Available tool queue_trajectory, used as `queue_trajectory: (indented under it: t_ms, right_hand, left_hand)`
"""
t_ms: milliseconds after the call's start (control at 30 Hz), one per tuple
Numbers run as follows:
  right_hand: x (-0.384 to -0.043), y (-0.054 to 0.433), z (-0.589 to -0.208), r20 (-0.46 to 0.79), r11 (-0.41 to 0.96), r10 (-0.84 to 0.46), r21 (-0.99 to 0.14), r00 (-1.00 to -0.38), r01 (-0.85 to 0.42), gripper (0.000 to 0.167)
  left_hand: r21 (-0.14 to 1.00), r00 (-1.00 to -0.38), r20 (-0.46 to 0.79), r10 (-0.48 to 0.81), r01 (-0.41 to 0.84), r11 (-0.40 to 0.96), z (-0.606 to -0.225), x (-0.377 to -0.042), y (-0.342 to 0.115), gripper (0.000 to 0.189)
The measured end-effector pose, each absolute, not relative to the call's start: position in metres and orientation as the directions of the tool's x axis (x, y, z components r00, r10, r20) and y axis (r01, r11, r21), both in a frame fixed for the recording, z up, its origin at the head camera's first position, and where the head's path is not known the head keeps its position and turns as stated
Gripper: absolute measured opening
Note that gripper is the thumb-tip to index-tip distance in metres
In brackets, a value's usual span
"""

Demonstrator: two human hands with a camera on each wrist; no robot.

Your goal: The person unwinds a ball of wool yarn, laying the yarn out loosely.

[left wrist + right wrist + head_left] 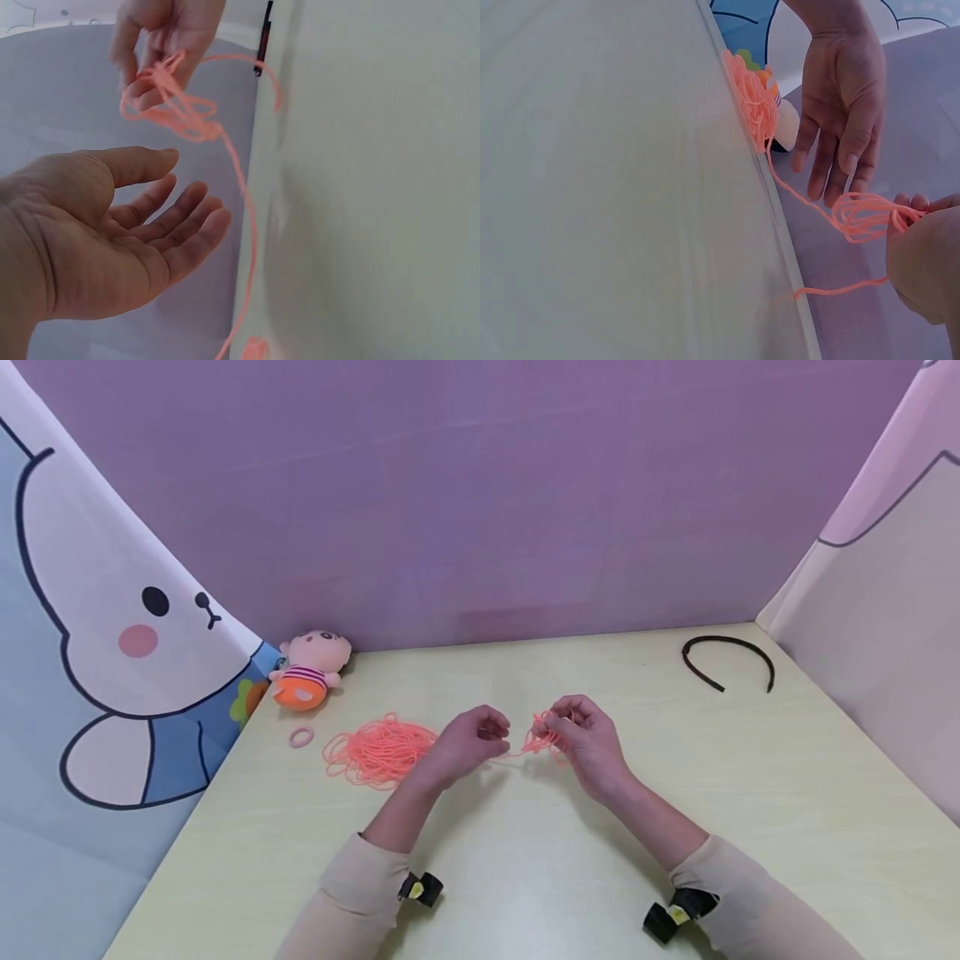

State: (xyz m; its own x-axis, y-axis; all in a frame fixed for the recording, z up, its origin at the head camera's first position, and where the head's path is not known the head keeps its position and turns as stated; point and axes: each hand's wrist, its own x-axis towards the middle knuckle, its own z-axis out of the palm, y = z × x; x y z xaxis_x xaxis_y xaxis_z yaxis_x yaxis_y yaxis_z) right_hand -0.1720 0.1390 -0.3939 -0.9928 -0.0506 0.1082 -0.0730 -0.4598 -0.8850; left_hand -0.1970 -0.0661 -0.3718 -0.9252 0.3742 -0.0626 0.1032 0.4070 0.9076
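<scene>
My right hand (592,747) pinches a small bundle of looped coral-pink cord (546,735) above the middle of the table. In the right wrist view the loops (866,217) stick out past the fingertips, and a loose tail hangs below the hand. A single strand (244,195) runs from the bundle back to a large loose pile of the same cord (381,752) on the table. My left hand (467,745) is between the pile and the bundle, palm toward the bundle. In the left wrist view its fingers are relaxed and apart, with nothing in them.
A plush doll (309,668) in orange and stripes sits at the table's back left corner. Near it lies a pale pink ring (301,737). A black headband (727,639) lies at the back right. Purple cloth (525,510) hangs along the table's back edge.
</scene>
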Motion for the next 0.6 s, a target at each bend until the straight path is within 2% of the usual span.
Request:
queue_trajectory:
  t_ms: [267, 433, 600]
  right_hand:
    - [-0.1715, 0.1387, -0.3928, 0.107, -0.457, -0.063, -0.887, -0.992, -0.067, 0.013]
    - [-0.1706, 0.1391, -0.3926, 0.115, -0.448, -0.069, -0.891, -0.991, -0.072, 0.013]
    - [-0.1708, 0.1382, -0.3938, 0.121, -0.448, -0.067, -0.891, -0.990, -0.079, 0.014]
  left_hand:
    - [0.892, -0.888, -0.134, 0.440, 0.086, 0.444, -0.3794, -0.1910, -0.0575, 0.038]
    - [0.847, -0.893, -0.159, 0.420, 0.095, 0.523, -0.3802, -0.1899, -0.0558, 0.024]
    - [0.790, -0.913, -0.128, 0.388, 0.143, 0.596, -0.3801, -0.1928, -0.0595, 0.007]
